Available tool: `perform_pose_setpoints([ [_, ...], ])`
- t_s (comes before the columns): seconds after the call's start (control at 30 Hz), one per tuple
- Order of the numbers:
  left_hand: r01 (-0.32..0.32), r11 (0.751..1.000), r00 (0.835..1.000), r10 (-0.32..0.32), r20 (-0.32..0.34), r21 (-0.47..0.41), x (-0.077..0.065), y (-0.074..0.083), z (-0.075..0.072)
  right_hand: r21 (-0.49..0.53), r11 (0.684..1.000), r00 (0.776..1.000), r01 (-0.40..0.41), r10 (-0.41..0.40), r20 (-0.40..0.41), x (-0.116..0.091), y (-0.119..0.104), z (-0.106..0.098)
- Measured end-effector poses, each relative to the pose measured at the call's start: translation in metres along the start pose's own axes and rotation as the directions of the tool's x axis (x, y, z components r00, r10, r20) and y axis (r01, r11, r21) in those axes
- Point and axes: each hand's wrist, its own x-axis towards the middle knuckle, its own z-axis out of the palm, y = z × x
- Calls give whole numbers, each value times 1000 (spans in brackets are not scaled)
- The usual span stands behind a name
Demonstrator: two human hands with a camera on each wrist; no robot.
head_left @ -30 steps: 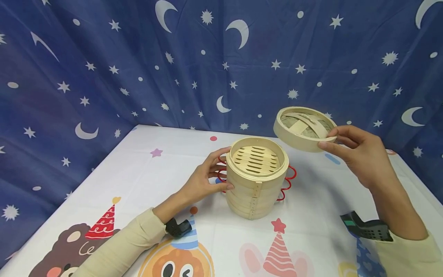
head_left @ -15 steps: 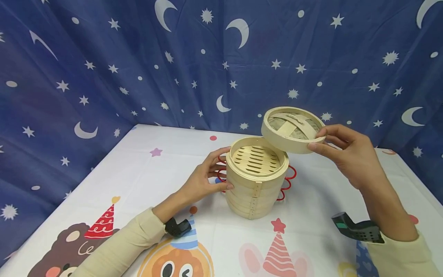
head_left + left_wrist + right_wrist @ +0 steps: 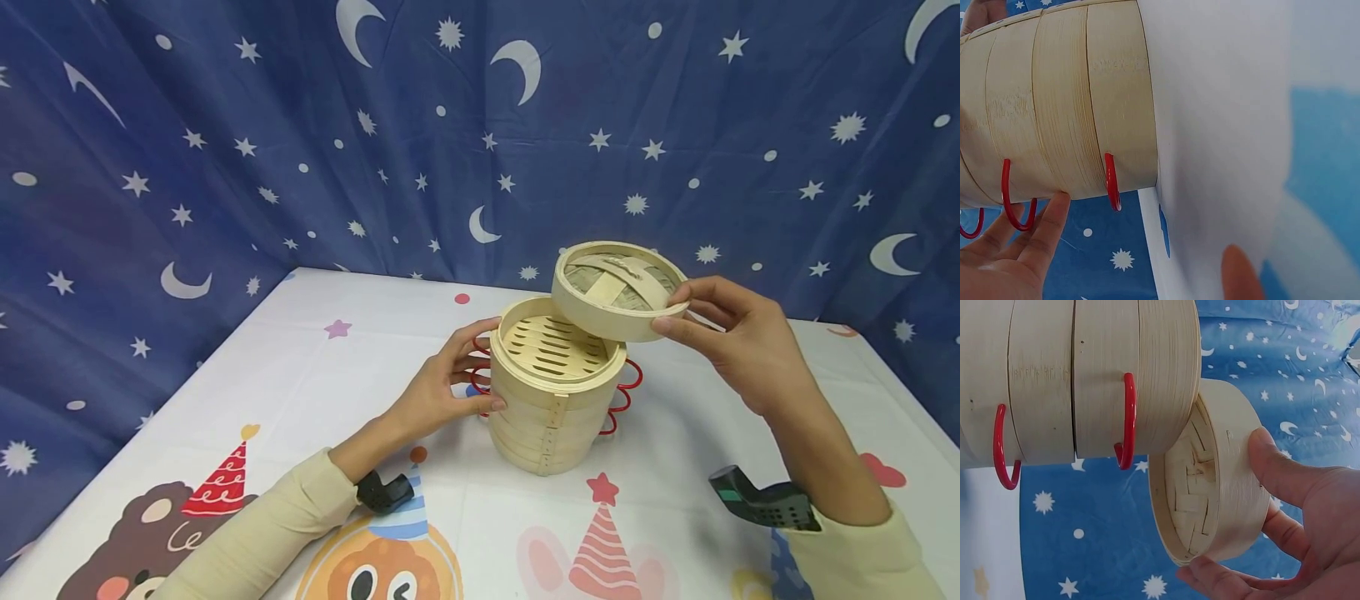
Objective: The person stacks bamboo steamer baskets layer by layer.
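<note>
A stack of pale bamboo steamer baskets (image 3: 551,429) stands upright on the table, its slatted top tier (image 3: 555,346) facing up. Red loop handles (image 3: 632,373) stick out at both sides. My left hand (image 3: 438,392) holds the stack's left side, thumb on the front and fingers by the handles; the left wrist view shows fingertips (image 3: 1060,203) against the bamboo wall. My right hand (image 3: 738,333) pinches the rim of the round steamer lid (image 3: 607,321), which is tilted and overlaps the stack's back right rim. Its woven underside (image 3: 1191,487) shows in the right wrist view.
A white cloth with cartoon prints (image 3: 390,567) covers the table (image 3: 382,333). Behind it hangs a dark blue curtain (image 3: 405,92) with moons and stars. Each wrist wears a black camera mount (image 3: 765,500).
My right hand has carried the lid left, from right of the stack to over its back right rim, lowering it slightly of late. The left hand and the stack have stayed put.
</note>
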Motion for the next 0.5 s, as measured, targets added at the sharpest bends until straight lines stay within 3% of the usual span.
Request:
perform_pose_setpoints([
  [0.5, 7, 1000, 1000, -7, 0, 5, 1, 0, 0, 17, 1000, 999, 5, -5, 36, -2, -3, 6],
])
